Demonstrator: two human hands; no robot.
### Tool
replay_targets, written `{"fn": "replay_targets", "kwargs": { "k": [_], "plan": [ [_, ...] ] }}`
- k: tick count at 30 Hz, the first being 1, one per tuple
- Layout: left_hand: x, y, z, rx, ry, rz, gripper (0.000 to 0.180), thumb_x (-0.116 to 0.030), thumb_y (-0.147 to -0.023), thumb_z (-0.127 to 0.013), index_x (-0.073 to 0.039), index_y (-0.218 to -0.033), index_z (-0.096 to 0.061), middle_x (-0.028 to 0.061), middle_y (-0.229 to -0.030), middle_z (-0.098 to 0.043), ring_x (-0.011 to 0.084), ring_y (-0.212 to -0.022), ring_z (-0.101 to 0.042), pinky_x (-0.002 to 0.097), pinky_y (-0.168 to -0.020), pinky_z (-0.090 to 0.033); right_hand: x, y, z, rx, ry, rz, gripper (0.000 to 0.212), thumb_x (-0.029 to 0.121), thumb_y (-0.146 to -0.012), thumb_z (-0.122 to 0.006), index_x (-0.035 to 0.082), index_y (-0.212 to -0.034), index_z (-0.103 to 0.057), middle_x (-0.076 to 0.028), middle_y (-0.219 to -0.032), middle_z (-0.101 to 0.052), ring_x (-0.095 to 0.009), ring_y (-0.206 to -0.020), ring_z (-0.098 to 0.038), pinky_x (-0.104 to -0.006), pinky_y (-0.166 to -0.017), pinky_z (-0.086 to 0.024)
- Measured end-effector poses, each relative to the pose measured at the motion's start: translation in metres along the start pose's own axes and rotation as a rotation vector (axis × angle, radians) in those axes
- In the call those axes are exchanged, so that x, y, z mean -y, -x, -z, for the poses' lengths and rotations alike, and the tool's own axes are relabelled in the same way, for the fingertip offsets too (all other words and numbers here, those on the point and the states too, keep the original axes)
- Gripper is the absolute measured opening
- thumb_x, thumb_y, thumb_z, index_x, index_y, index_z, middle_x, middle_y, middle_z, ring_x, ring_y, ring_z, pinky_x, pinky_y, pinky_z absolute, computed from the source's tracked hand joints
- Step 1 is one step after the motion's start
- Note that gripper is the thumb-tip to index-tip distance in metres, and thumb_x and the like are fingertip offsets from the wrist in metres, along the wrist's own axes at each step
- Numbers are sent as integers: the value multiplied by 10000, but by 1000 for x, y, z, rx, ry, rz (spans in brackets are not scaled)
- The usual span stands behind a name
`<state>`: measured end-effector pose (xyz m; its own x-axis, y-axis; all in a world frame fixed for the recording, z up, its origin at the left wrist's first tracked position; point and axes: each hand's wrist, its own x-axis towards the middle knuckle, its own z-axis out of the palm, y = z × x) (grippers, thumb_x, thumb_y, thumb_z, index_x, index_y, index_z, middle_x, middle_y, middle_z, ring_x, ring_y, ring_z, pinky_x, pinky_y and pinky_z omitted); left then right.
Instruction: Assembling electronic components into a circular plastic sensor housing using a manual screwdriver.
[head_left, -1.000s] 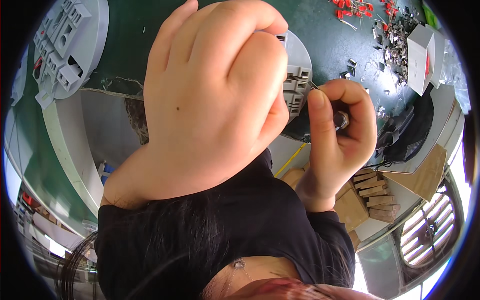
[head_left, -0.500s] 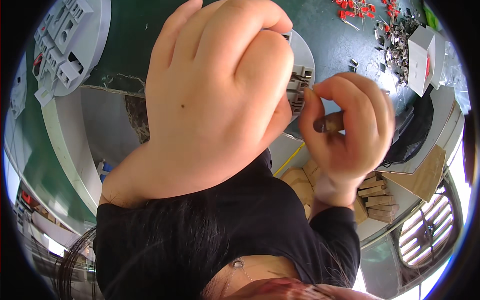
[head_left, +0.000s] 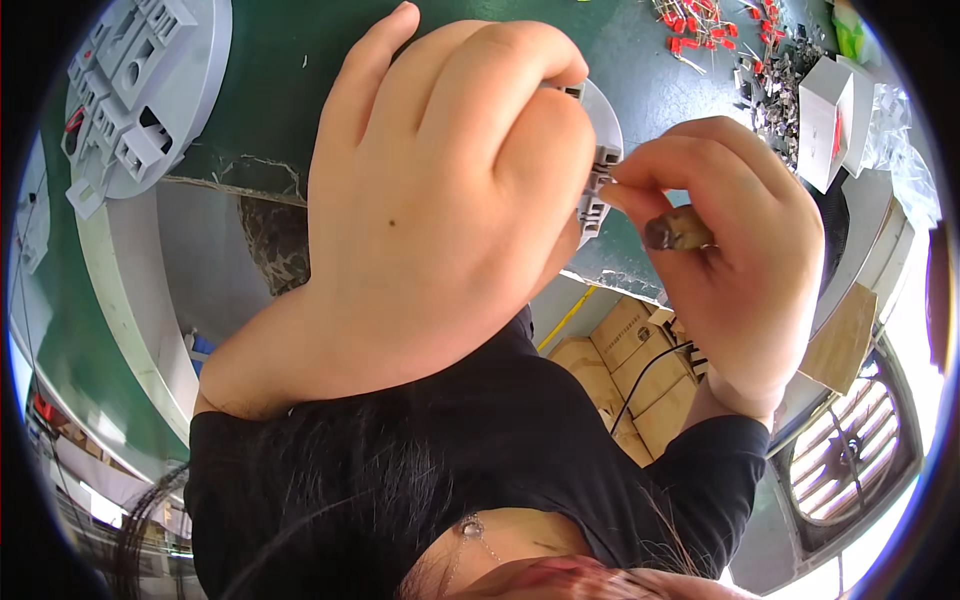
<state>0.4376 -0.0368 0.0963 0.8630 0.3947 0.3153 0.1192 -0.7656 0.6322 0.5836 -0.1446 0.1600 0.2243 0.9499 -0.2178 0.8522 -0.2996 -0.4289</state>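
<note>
My left hand (head_left: 440,210) is curled over a round grey plastic base (head_left: 606,125) and grips it. Most of that base is hidden behind the hand; slots and small metal pieces show along its right side. At this side, the thumb and forefinger of my right hand (head_left: 745,240) pinch together against the slots. Whatever is between those fingertips is too small to make out. Tucked in the curl of my right hand is a brown rod-like thing (head_left: 682,231) with a dark rounded end.
A similar grey plastic base (head_left: 205,80) lies at the far left of the green table (head_left: 265,110). Red parts with wire leads (head_left: 690,25), a pile of small metal pieces (head_left: 775,105) and a white box (head_left: 828,120) sit far right. Cardboard boxes (head_left: 625,345) stand below the edge.
My right hand has shifted slightly right and turned, its fingertips staying at the base's right side. My left hand has moved a little right and down, still on the base.
</note>
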Motion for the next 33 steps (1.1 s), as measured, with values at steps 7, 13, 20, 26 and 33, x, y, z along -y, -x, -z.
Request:
{"fn": "replay_targets", "kwargs": {
  "k": [7,13,20,26,33],
  "plan": [
    [1,2,-1,-83,34,-71,240,54,-607,-706,-54,-778,-577,77,-1135,-658,232,-714,-591,524,-971,-478,3,0,-3,-56,75,53,252,-104,-663,-717,26,-877,-687,-83,-828,-657,-235,-682,-653,-302,-611,-514],
    [-9,-4,7,66,-150,-32,242,46,-617,-709,-62,-787,-576,72,-1131,-659,248,-721,-594,523,-980,-475,2,2,-1,-34,25,49,273,-140,-661,-701,14,-886,-688,-88,-841,-665,-210,-702,-668,-299,-623,-529],
    [-10,-5,8,68,-186,-26,238,49,-627,-708,-64,-784,-570,76,-1130,-660,257,-729,-599,524,-977,-476,-4,6,-6,-59,40,107,300,-159,-651,-700,10,-898,-693,-87,-844,-671,-206,-711,-669,-298,-629,-532],
    [-11,-3,8,63,-187,-12,235,52,-638,-707,-67,-781,-564,80,-1130,-662,266,-736,-605,525,-974,-478,-7,14,-13,-130,-90,86,274,-137,-660,-717,20,-884,-698,-80,-857,-677,-208,-711,-651,-294,-621,-515],
    [3,8,-14,-125,29,68,233,58,-652,-702,-67,-782,-554,84,-1126,-662,277,-747,-612,545,-958,-483,0,18,-15,-161,248,146,217,-12,-723,-713,64,-927,-720,-61,-882,-694,-215,-704,-627,-335,-635,-495]
  ]
}}
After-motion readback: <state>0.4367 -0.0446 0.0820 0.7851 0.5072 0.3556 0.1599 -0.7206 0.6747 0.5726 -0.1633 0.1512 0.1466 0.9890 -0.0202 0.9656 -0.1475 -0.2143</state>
